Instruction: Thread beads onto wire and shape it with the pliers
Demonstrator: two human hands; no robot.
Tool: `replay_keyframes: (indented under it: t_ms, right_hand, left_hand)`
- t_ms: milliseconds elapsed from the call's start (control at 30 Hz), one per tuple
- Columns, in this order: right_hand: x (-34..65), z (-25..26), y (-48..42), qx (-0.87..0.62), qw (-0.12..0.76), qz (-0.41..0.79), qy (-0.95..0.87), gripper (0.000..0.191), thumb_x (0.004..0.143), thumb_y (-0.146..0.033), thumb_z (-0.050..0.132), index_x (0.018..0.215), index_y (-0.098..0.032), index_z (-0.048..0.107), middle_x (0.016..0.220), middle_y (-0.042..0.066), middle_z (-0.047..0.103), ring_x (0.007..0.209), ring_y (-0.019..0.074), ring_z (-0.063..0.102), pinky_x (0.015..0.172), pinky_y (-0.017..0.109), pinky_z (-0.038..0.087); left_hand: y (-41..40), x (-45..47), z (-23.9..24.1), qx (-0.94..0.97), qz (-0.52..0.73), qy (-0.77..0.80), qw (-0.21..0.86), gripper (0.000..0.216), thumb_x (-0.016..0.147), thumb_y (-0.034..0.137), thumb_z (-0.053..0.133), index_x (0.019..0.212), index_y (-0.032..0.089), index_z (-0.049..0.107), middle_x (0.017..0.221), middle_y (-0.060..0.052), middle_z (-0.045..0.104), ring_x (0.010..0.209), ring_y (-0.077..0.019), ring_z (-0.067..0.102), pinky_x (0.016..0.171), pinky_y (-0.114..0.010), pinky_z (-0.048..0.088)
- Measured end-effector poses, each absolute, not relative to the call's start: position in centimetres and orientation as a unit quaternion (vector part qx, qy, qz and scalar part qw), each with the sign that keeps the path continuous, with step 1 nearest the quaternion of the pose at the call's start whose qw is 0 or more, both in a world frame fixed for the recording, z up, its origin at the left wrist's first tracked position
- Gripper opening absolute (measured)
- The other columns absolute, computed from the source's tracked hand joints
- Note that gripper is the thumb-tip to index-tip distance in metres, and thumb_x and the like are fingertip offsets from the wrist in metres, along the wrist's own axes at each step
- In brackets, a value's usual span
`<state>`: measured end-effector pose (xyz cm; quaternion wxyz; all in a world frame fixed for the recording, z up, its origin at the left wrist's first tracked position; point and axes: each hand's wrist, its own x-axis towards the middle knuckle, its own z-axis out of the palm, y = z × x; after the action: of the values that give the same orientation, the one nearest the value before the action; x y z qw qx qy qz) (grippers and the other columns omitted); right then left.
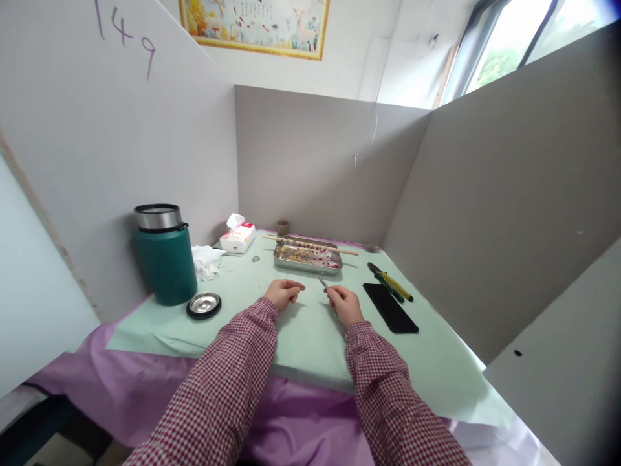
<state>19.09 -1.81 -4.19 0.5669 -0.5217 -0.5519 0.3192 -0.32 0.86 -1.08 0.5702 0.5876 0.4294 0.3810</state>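
My left hand [283, 293] is above the light green tabletop, its thumb and forefinger closed in a pinch. Whatever is at those fingertips is too small to make out. Facing it, my right hand [345, 305] grips slim metal tweezers [323, 282] that point up and to the left; a short gap separates their tip from my left fingers. Just beyond both hands lies a metal tray [308, 266] with many tiny gold and red pieces. Across its far side rests a wooden stick [347, 252], with small pieces in a row along it.
At left stand a green flask [166, 259], its round lid [204, 305], crumpled tissue [206, 260] and a tissue pack [237, 237]. To the right are a black phone [390, 308] and green-yellow pliers [391, 282]. Behind the tray is a small brown cup [283, 226]. Grey partitions [310, 162] enclose the table.
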Motion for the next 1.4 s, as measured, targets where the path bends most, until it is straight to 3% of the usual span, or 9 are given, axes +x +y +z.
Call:
replay_keyframes:
  t_ms: [167, 433, 600, 867, 1100, 1400]
  right_hand:
    - [19.1, -4.0, -1.9, -0.491, 0.568, 0.375, -0.544, 0.037, 0.07, -0.047, 0.054, 0.08, -0.013, 0.064, 0.054, -0.001, 0.049, 0.045, 0.0085, 0.038, 0.041, 0.021, 0.025]
    - [18.3, -3.8, -2.2, -0.512, 0.54, 0.241, -0.623, 0.028, 0.071, -0.04, 0.052, 0.076, -0.016, 0.064, 0.059, 0.001, 0.056, 0.054, 0.0132, 0.049, 0.051, 0.024, 0.037]
    - [18.0, -3.9, -2.3, -0.508, 0.524, 0.217, -0.649, 0.026, 0.075, -0.037, 0.049, 0.077, -0.016, 0.064, 0.063, 0.003, 0.057, 0.057, 0.0136, 0.05, 0.053, 0.024, 0.038]
    - [18.1, -4.0, -2.2, -0.51, 0.519, 0.246, -0.64, 0.027, 0.074, -0.038, 0.05, 0.076, -0.015, 0.063, 0.052, 0.0, 0.051, 0.049, 0.0116, 0.044, 0.047, 0.023, 0.034]
    - [18.6, -4.0, -2.2, -0.474, 0.503, 0.391, -0.608, 0.032, 0.073, -0.044, 0.051, 0.077, -0.014, 0.063, 0.05, -0.002, 0.045, 0.041, 0.0077, 0.035, 0.039, 0.02, 0.026]
    - [18.7, -4.3, -2.0, -0.494, 0.525, 0.348, -0.599, 0.029, 0.072, -0.041, 0.053, 0.077, -0.015, 0.063, 0.051, -0.002, 0.046, 0.044, 0.0084, 0.037, 0.041, 0.02, 0.028]
  left_hand:
    - [0.7, -0.3, -0.9, 0.585, 0.385, 0.428, 0.571, 0.026, 0.075, 0.021, 0.053, 0.094, 0.005, 0.059, 0.044, 0.006, 0.045, 0.026, -0.0007, 0.022, 0.031, -0.019, 0.013]
    - [0.8, -0.4, -1.0, 0.581, 0.377, 0.416, 0.589, 0.028, 0.075, 0.023, 0.053, 0.096, 0.005, 0.058, 0.045, 0.006, 0.045, 0.025, -0.0009, 0.022, 0.031, -0.019, 0.012]
    - [0.8, -0.3, -1.0, 0.589, 0.372, 0.404, 0.593, 0.029, 0.074, 0.024, 0.054, 0.095, 0.004, 0.058, 0.045, 0.006, 0.046, 0.026, -0.0008, 0.023, 0.031, -0.019, 0.012]
    - [1.2, -0.4, -1.3, 0.578, 0.376, 0.393, 0.608, 0.026, 0.074, 0.023, 0.053, 0.092, 0.005, 0.057, 0.045, 0.006, 0.046, 0.025, -0.0012, 0.024, 0.03, -0.019, 0.012]
    - [1.3, -0.8, -1.5, 0.569, 0.373, 0.365, 0.635, 0.027, 0.072, 0.025, 0.056, 0.092, 0.008, 0.057, 0.046, 0.006, 0.046, 0.025, -0.0013, 0.024, 0.03, -0.019, 0.012]
    - [1.5, -0.8, -1.6, 0.562, 0.382, 0.362, 0.638, 0.024, 0.072, 0.025, 0.056, 0.089, 0.008, 0.057, 0.046, 0.006, 0.046, 0.026, -0.0014, 0.023, 0.029, -0.019, 0.013]
